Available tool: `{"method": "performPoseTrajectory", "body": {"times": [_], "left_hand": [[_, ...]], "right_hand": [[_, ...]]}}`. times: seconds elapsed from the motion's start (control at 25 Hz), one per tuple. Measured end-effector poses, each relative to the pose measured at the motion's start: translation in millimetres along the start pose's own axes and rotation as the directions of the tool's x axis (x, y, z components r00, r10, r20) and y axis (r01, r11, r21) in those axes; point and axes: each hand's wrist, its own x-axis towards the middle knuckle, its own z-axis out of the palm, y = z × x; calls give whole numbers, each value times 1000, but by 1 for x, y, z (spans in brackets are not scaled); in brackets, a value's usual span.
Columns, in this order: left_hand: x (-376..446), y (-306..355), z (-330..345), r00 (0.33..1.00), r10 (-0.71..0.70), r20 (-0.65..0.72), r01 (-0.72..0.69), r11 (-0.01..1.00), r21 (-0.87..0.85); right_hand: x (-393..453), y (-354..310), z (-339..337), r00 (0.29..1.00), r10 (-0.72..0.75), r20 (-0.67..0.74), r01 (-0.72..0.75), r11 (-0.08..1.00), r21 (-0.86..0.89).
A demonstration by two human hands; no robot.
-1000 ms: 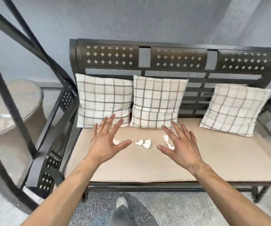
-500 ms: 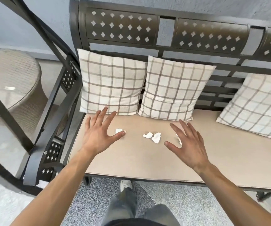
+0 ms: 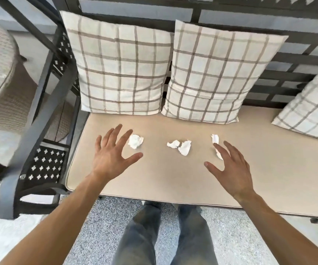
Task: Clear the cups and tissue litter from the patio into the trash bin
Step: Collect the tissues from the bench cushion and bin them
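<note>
Task barely begun, by look of it: all visible tissue litter lies on bench seat cushion [image 3: 173, 178], none picked up.
Left tissue wad [image 3: 135, 141] just beside left hand [image 3: 112, 157] fingertips; hand spread, empty.
Middle tissue pair [image 3: 180, 147] between hands.
Right tissue scraps [image 3: 215, 139] partly hidden by right hand [image 3: 230, 169]; hand spread, empty.
No cups, no trash bin in view; no containers to report.

seat cushion [image 3: 154, 180] front: open | pillows [image 3: 120, 73] block rear | armrest [image 3: 39, 119] blocks left
</note>
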Motion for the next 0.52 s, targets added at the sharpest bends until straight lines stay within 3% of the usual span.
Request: {"method": "performPoseTrajectory", "body": {"times": [0.24,0.32,0.44,0.52], "left_hand": [[32,20,99,996,60,68,-63,997,39],[43,8,130,990,-50,129,44,998,50],[53,-18,164,923,-256,286,230,965,122],[64,-29,176,900,-291,324,264,956,124]], "right_hand": [[49,80,60,997,58,59,-56,998,-35],[66,102,84,992,78,104,-74,996,-43],[86,123,116,986,110,128,-110,994,-4],[97,130,129,981,132,140,-136,991,18]]}}
